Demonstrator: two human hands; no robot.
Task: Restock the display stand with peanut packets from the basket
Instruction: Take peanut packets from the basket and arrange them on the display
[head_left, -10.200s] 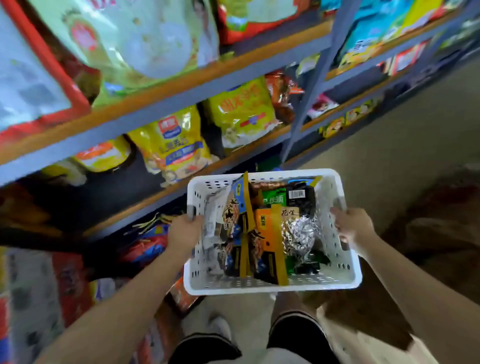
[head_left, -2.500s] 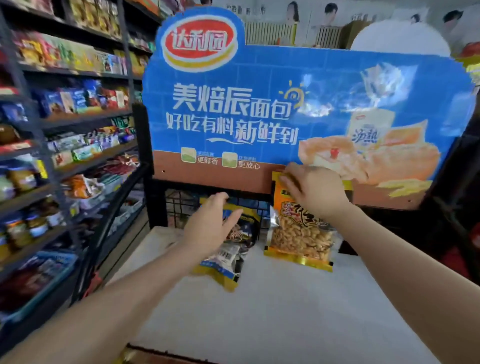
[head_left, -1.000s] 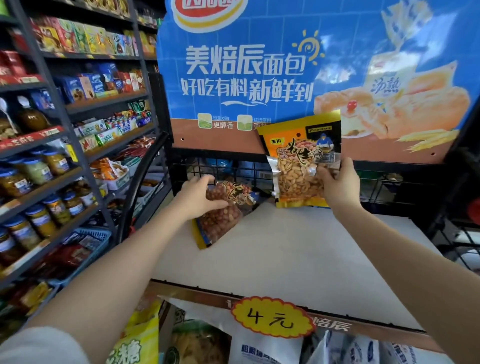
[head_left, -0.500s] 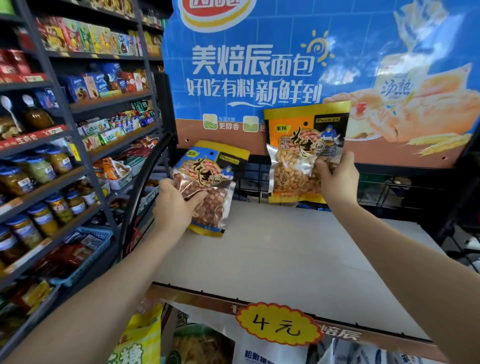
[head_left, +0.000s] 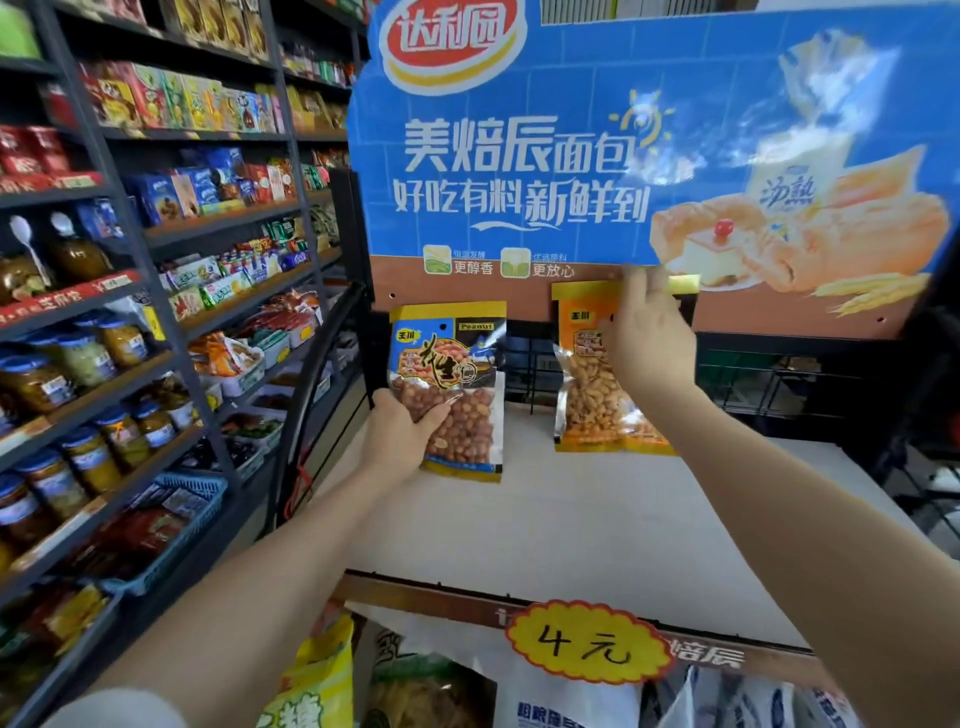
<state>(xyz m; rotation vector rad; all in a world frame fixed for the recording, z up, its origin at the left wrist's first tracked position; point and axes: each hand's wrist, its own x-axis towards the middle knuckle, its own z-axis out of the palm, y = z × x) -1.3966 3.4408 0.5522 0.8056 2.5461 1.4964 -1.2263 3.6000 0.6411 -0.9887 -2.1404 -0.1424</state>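
The display stand has a white shelf (head_left: 597, 525) under a blue bread-advert backboard (head_left: 571, 171). My left hand (head_left: 400, 441) grips the lower left of a blue-and-yellow peanut packet (head_left: 457, 374), holding it upright against the back of the shelf. An orange peanut packet (head_left: 587, 395) stands to its right. My right hand (head_left: 647, 338) holds that packet near its top, fingertips up at the brown strip of the backboard. The basket is out of view.
Dark metal store shelves (head_left: 156, 322) with jars and snack boxes run along the left. A black wire rack (head_left: 753, 379) stands behind the white shelf. A yellow price tag (head_left: 589, 642) marks the shelf's front edge, above bagged goods (head_left: 426, 686).
Both packets have gone from held in the air to upright at the back of the shelf. My right hand shifted from the orange packet's lower edge to its top.
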